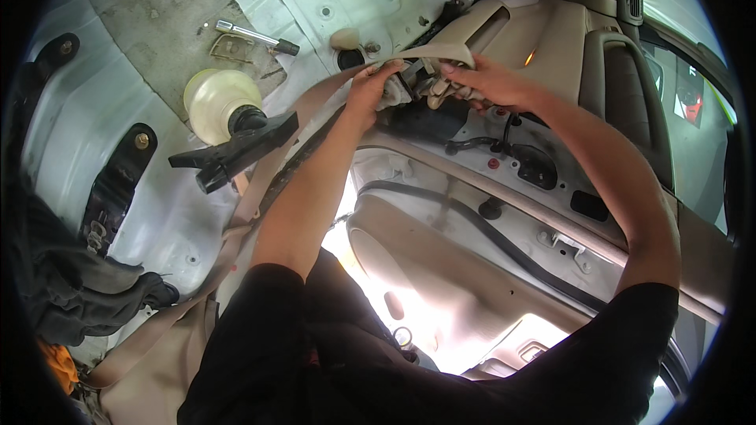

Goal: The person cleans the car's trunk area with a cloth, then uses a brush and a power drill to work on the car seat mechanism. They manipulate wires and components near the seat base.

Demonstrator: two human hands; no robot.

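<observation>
The left hand (370, 94) and right hand (500, 85) are gripping opposite ends of a beige trim piece (438, 51), its length running crosswise between them.

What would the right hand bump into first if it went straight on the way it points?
The right hand would probably meet the beige trim piece it is touching, then the left hand beyond; depth is hard to judge here.
</observation>
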